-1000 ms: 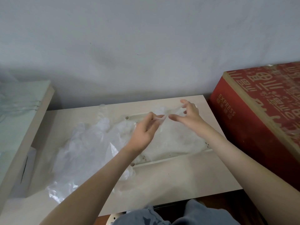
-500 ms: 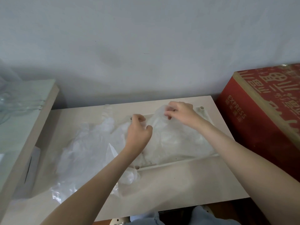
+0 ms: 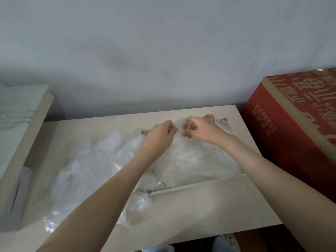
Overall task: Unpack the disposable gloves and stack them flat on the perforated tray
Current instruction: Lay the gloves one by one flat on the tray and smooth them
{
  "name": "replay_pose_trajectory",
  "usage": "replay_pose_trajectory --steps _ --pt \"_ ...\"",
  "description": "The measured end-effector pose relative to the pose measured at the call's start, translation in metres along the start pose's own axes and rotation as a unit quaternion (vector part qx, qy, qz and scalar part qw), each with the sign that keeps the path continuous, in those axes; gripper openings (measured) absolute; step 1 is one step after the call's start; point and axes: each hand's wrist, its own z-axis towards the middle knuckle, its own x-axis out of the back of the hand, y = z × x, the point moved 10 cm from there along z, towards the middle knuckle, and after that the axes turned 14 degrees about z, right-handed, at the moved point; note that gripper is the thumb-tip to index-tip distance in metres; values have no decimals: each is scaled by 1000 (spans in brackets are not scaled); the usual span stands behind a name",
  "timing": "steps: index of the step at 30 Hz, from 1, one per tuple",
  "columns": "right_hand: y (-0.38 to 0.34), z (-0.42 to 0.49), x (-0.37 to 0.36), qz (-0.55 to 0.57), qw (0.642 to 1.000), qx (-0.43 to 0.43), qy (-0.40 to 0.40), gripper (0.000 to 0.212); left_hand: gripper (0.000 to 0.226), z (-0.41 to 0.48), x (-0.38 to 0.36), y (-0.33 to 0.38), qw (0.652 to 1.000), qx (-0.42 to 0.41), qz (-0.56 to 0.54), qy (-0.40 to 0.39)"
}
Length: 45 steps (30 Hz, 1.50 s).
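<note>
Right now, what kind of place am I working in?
Probably a home or small storage corner: a beige table stands against a bare grey wall, a red shipping box printed EXPRESS sits beside it, and thin clear plastic gloves lie heaped on the table.

Red carton (image 3: 298, 135) beside table (image 3: 190, 211)

beige table (image 3: 200, 211) holds perforated tray (image 3: 200, 186) and loose clear gloves (image 3: 87, 170).

Two hands (image 3: 160, 136) (image 3: 202, 130), two glove heaps (image 3: 197, 157) (image 3: 85, 170), one tray (image 3: 200, 186), one red box (image 3: 291, 135)
</note>
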Motion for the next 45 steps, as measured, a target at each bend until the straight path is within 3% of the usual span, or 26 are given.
replay_pose_trajectory --steps 3,8,11,14,17,20,23,27,30,34,45 --pt "7 1 19 -125 992 10 30 12 15 2 -8 -5 1000 6 7 -28" --pt "34 8 33 -160 987 -16 32 19 20 3 -17 -13 998 27 24 -46" --pt "29 7 42 -176 983 15 45 16 20 5 -19 -10 999 26 29 -33" --pt "17 1 51 -191 978 46 72 8 26 4 -12 -5 996 14 77 34" --pt "24 -2 52 -196 977 31 80 6 42 -9 5 11 972 -2 172 163" --pt "26 -4 53 -198 973 41 110 5 43 -36 13 49 953 -110 124 252" --pt "18 -10 64 -239 952 68 181 15 39 -47 -22 72 943 -231 167 172" --pt "2 -42 72 -229 919 133 292 12 64 -31 -66 42 944 -199 261 33" --pt "-2 -60 35 -215 931 186 230 20 84 -29 -78 32 943 -175 282 -16" --pt "42 -56 12 -246 964 25 94 21 86 -29 -84 27 942 -170 288 -33" --pt "57 -45 34 -163 983 -57 57 8 85 -29 -83 23 943 -165 289 -21"
